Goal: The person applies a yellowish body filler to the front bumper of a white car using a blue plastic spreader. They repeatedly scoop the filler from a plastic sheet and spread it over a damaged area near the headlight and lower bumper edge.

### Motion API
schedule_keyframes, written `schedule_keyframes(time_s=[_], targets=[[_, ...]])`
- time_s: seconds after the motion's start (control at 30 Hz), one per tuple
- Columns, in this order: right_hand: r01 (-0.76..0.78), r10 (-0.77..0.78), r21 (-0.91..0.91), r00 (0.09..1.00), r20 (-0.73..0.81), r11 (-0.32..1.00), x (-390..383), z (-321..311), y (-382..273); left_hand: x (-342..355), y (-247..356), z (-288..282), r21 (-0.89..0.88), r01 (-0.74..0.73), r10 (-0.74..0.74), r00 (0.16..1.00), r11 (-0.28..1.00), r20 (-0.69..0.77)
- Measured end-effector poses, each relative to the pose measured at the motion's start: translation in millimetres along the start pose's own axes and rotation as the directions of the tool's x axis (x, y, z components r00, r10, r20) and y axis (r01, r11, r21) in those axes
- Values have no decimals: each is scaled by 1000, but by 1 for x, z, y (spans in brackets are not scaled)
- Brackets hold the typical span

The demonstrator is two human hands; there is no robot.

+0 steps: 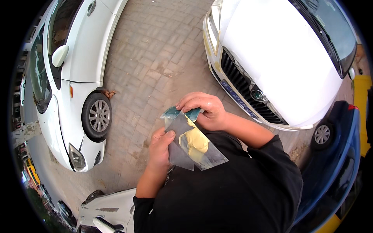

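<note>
Close to the chest, left hand (160, 149) pinches the side of a clear plastic bag (192, 143) w/ a yellow item inside, while right hand (204, 110) grips its green top strip. Risk: pulling too hard could rip it, dropping the contents on the brick paving (155, 58) btwn two white cars (70, 73) beyond.

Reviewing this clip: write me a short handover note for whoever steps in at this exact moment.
Left hand: grips the left edge of a clear plastic bag, thumb on its front.
Right hand: fingers pinch the bag's green top strip.
Bag: held at chest height over the brick paving, a yellow item inside.
Done: bag in both hands.
Left: I cannot tell if the top is open; the yellow item is still inside.
</note>
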State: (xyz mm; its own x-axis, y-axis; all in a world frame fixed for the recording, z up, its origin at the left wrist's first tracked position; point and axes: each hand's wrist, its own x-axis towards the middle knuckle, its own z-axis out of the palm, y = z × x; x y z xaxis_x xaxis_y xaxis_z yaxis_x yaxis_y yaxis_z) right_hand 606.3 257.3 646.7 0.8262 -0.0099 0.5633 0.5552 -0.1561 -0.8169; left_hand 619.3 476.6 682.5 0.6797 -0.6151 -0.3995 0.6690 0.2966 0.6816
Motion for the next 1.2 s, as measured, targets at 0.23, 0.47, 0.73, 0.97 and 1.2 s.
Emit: schedule_keyframes(time_s=[0.23, 0.47, 0.73, 0.97, 1.2], targets=[[-454, 454, 111, 891, 26, 884, 91, 61, 104, 65, 114, -108, 38, -148, 152, 976, 988, -158], [-590, 848, 644, 495, -188, 487, 126, 97, 176, 159, 225, -227, -7, -117, 117, 991, 993, -60], [-232, 901, 871, 99, -422, 434, 127, 139, 195, 288, 310, -239, 85, 85, -100, 977, 993, 186], [-102, 791, 803, -136, -596, 587, 132, 115, 230, 414, 300, -190, 259, 188, -254, 934, 948, 250], [-339, 426, 410, -30, -904, 847, 223, 17, 257, 529, 305, -109, 542, -190, -76, 900, 819, 429]])
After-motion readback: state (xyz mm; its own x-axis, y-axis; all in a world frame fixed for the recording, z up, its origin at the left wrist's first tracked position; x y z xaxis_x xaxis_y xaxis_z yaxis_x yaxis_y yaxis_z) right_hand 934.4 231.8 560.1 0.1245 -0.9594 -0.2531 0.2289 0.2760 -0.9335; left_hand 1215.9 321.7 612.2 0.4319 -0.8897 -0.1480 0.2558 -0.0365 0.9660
